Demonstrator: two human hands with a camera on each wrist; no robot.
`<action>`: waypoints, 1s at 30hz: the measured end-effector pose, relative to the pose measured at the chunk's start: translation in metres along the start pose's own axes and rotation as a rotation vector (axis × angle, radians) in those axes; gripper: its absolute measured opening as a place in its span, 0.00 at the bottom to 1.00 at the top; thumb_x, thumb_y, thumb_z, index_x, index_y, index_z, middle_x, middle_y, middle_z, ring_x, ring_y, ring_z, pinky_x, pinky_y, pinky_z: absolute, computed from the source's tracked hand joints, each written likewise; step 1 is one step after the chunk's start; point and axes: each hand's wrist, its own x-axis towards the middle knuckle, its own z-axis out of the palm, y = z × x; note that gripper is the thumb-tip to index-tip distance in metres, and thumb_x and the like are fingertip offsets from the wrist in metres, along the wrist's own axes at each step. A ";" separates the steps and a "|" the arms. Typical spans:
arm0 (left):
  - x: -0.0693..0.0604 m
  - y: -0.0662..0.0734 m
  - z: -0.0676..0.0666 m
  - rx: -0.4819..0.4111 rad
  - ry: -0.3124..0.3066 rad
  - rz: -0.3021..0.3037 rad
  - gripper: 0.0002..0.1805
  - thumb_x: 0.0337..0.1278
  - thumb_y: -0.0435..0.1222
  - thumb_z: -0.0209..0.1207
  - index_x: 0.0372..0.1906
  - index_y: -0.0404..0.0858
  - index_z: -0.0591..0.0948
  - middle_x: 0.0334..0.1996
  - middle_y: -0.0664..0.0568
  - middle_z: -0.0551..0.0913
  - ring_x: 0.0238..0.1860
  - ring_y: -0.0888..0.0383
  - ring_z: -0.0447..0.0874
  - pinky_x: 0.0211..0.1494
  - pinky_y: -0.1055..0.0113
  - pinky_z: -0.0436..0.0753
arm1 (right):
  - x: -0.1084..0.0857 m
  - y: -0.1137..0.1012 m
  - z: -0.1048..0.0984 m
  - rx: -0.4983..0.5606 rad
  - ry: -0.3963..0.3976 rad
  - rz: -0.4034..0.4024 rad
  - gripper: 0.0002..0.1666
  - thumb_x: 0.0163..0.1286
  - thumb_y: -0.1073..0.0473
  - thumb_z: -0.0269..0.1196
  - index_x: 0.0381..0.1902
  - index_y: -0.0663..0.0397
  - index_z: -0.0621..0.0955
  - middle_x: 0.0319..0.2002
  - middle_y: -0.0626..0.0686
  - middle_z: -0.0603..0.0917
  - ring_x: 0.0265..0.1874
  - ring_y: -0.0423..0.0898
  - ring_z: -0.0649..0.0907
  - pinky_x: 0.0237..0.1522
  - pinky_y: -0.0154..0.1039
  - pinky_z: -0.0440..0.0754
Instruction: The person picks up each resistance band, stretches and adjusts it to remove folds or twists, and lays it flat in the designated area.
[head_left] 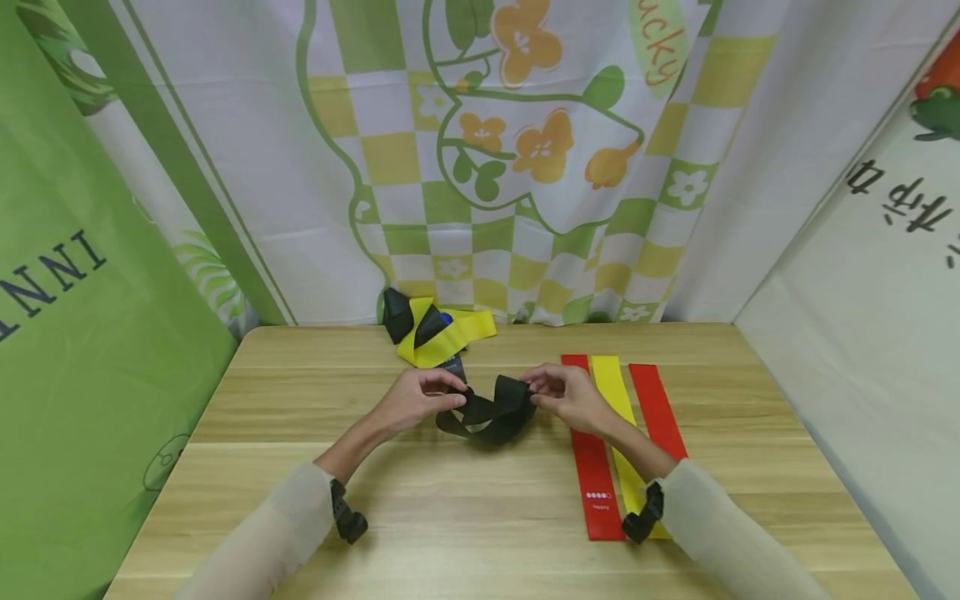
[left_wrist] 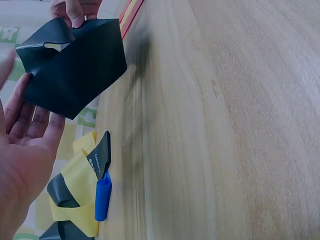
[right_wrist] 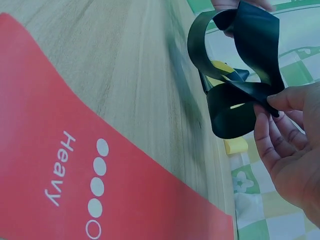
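Note:
A black resistance band, bent into twisted loops, is held up over the middle of the wooden table. My left hand holds its left side between thumb and fingers. On the other side, my right hand pinches the band; the right wrist view shows the thumb pressing the black band against the fingertips. In the left wrist view the left fingers lie behind the lower edge of the black band, and the thumb is mostly out of frame.
A red band marked "Heavy", a yellow band and another red band lie flat at right, partly under my right arm. Behind my left hand sits a tangle of a yellow band, black bands and a blue piece.

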 end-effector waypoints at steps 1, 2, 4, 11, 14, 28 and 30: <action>0.000 0.000 0.000 -0.011 0.006 -0.007 0.16 0.61 0.41 0.76 0.49 0.37 0.89 0.51 0.48 0.89 0.50 0.54 0.89 0.51 0.68 0.87 | -0.001 0.000 -0.001 0.001 -0.002 -0.001 0.16 0.68 0.74 0.70 0.53 0.64 0.87 0.41 0.59 0.87 0.39 0.50 0.85 0.41 0.32 0.86; 0.000 0.001 0.001 -0.012 0.017 -0.013 0.17 0.59 0.43 0.77 0.49 0.38 0.89 0.51 0.49 0.89 0.51 0.54 0.88 0.52 0.68 0.86 | -0.001 0.000 -0.001 0.003 -0.003 -0.001 0.16 0.68 0.74 0.70 0.53 0.64 0.87 0.41 0.59 0.87 0.39 0.50 0.85 0.41 0.32 0.86; 0.001 0.001 0.002 -0.001 0.039 -0.015 0.20 0.55 0.45 0.79 0.48 0.39 0.89 0.50 0.49 0.89 0.51 0.54 0.87 0.52 0.68 0.85 | -0.002 -0.002 -0.002 0.003 -0.003 -0.002 0.16 0.68 0.74 0.70 0.53 0.64 0.87 0.42 0.59 0.87 0.39 0.50 0.84 0.42 0.32 0.86; 0.006 -0.001 0.011 0.051 0.107 0.036 0.24 0.45 0.40 0.84 0.48 0.39 0.89 0.49 0.49 0.89 0.47 0.54 0.86 0.51 0.66 0.84 | -0.003 -0.007 0.000 0.018 -0.005 0.002 0.16 0.69 0.72 0.70 0.54 0.65 0.87 0.42 0.60 0.87 0.40 0.50 0.85 0.41 0.32 0.86; 0.007 -0.002 0.015 0.045 0.124 0.063 0.24 0.44 0.35 0.84 0.49 0.37 0.88 0.48 0.48 0.89 0.46 0.55 0.87 0.51 0.67 0.85 | -0.002 -0.008 0.002 0.015 -0.002 0.006 0.16 0.68 0.72 0.71 0.53 0.64 0.87 0.42 0.59 0.87 0.39 0.50 0.85 0.41 0.31 0.86; 0.004 -0.001 0.011 0.046 0.233 0.102 0.06 0.61 0.31 0.74 0.37 0.34 0.86 0.49 0.44 0.88 0.51 0.52 0.87 0.53 0.67 0.86 | -0.004 -0.010 -0.002 0.025 0.011 0.028 0.16 0.70 0.72 0.69 0.55 0.64 0.87 0.43 0.60 0.86 0.40 0.50 0.84 0.42 0.30 0.86; 0.002 0.000 0.006 0.019 0.261 0.082 0.07 0.62 0.32 0.73 0.38 0.33 0.85 0.50 0.42 0.88 0.52 0.51 0.87 0.54 0.68 0.85 | -0.006 -0.010 -0.004 0.026 0.014 0.024 0.16 0.70 0.73 0.69 0.55 0.64 0.87 0.43 0.60 0.86 0.40 0.50 0.84 0.42 0.31 0.86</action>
